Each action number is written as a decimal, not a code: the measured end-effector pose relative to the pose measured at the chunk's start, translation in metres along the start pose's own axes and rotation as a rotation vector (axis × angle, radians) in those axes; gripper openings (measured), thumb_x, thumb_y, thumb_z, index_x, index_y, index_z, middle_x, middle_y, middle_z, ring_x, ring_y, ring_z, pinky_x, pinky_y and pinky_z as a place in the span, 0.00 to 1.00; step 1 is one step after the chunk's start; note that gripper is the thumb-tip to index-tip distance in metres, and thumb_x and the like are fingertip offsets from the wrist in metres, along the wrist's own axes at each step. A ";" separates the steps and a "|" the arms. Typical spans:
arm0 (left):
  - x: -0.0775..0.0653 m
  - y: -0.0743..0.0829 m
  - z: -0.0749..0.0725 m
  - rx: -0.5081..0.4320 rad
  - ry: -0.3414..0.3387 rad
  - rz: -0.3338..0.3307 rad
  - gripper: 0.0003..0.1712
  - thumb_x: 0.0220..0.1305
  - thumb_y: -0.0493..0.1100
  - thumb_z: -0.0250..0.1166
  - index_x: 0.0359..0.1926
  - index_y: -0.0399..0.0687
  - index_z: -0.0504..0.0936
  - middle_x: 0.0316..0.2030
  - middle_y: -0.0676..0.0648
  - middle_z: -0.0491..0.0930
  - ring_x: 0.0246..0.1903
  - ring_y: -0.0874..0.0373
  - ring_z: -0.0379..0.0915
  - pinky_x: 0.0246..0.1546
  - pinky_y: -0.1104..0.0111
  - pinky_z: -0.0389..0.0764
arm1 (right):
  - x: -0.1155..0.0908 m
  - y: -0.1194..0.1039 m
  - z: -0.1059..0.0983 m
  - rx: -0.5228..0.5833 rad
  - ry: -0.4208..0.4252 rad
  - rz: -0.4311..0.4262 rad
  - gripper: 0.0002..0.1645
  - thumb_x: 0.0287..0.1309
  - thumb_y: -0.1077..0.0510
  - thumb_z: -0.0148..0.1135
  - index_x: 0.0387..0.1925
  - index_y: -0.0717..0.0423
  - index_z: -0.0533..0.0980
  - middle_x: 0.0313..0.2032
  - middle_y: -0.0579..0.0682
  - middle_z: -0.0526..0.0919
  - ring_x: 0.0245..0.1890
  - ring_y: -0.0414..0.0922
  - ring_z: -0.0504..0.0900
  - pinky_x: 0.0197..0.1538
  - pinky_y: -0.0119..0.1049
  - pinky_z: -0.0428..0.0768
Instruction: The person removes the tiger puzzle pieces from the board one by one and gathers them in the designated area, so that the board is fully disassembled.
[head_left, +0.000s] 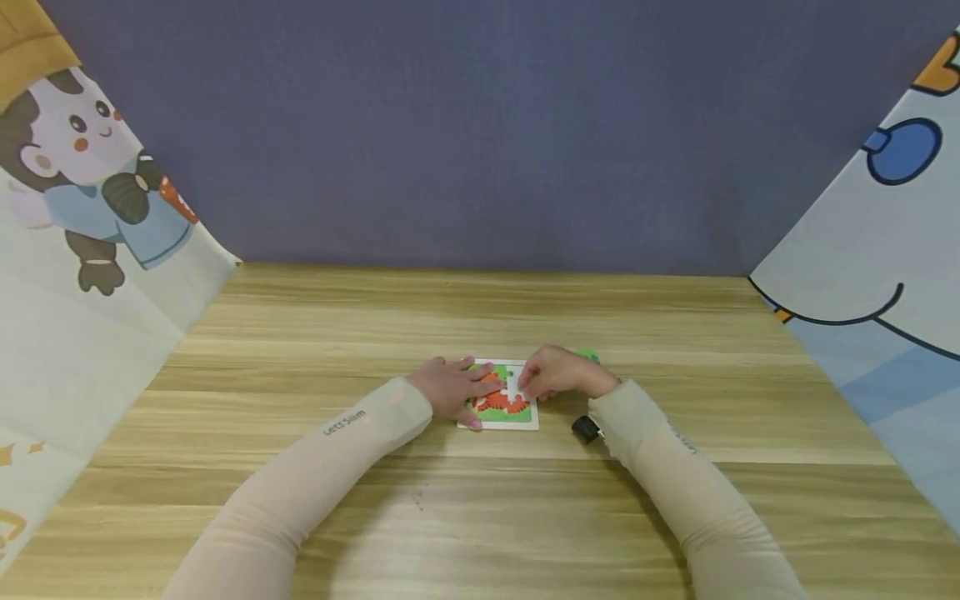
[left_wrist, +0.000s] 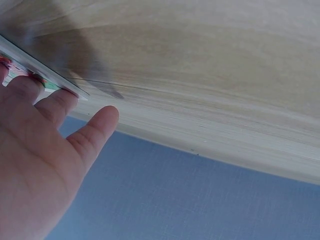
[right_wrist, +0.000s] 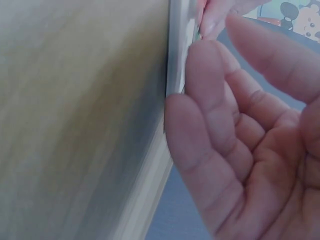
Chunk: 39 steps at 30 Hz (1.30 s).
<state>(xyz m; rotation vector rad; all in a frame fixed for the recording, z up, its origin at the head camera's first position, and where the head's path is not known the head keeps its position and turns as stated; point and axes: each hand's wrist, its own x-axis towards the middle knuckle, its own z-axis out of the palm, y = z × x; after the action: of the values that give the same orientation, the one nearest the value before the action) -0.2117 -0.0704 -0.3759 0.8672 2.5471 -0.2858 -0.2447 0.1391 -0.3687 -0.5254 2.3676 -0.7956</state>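
A jigsaw puzzle (head_left: 498,414) in a white frame lies flat on the table, with orange-red and green pieces in it and a bare white patch at its upper right. My left hand (head_left: 452,390) rests on its left side with fingers spread; the left wrist view shows fingertips (left_wrist: 59,100) on the frame's edge. At the puzzle's right side is my right hand (head_left: 558,372), fingers bent down toward the white patch. In the right wrist view its thumb stands apart from the bent fingers (right_wrist: 204,67), and no piece shows between them.
A green piece (head_left: 588,355) lies beyond my right wrist, partly hidden by it. A small black object (head_left: 585,429) is beside the right sleeve. The wooden table (head_left: 480,517) ends at a dark blue panel (head_left: 480,133), with printed cloth walls on both sides.
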 end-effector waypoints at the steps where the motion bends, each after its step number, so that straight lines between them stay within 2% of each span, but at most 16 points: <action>1: 0.000 0.000 0.000 0.000 0.002 -0.001 0.47 0.58 0.73 0.52 0.75 0.73 0.47 0.75 0.59 0.39 0.73 0.54 0.38 0.67 0.52 0.57 | 0.000 0.000 0.000 -0.007 -0.004 0.001 0.09 0.53 0.65 0.66 0.37 0.65 0.83 0.24 0.46 0.82 0.21 0.38 0.76 0.27 0.29 0.76; 6: 0.000 0.001 0.000 -0.002 0.006 -0.001 0.47 0.57 0.73 0.53 0.74 0.73 0.47 0.75 0.60 0.39 0.73 0.54 0.39 0.67 0.52 0.57 | 0.003 0.000 0.002 -0.023 -0.022 0.007 0.08 0.54 0.66 0.64 0.37 0.64 0.82 0.25 0.46 0.82 0.21 0.38 0.76 0.27 0.29 0.76; 17: 0.000 0.001 0.001 0.010 0.003 0.001 0.46 0.58 0.72 0.52 0.74 0.73 0.48 0.75 0.60 0.40 0.73 0.54 0.39 0.67 0.52 0.57 | 0.006 -0.003 0.005 -0.048 -0.072 -0.011 0.07 0.53 0.69 0.62 0.34 0.63 0.83 0.21 0.45 0.80 0.18 0.36 0.73 0.24 0.27 0.73; 33: 0.003 0.001 0.000 -0.022 -0.006 0.001 0.46 0.57 0.72 0.53 0.74 0.74 0.48 0.75 0.60 0.39 0.73 0.55 0.38 0.68 0.50 0.54 | 0.004 -0.009 0.004 -0.078 -0.063 0.004 0.05 0.53 0.70 0.63 0.28 0.60 0.81 0.22 0.46 0.79 0.18 0.38 0.73 0.25 0.29 0.74; 39: 0.002 0.000 0.000 -0.042 -0.004 0.002 0.46 0.57 0.71 0.54 0.74 0.74 0.48 0.74 0.60 0.40 0.73 0.55 0.38 0.68 0.50 0.54 | 0.005 -0.008 0.005 -0.030 -0.074 -0.007 0.06 0.52 0.71 0.62 0.27 0.59 0.78 0.22 0.46 0.80 0.19 0.38 0.74 0.25 0.29 0.75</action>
<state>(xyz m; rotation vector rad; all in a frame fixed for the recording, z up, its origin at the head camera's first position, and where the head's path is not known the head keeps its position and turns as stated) -0.2125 -0.0692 -0.3767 0.8527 2.5394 -0.2321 -0.2440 0.1285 -0.3685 -0.5661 2.3144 -0.7325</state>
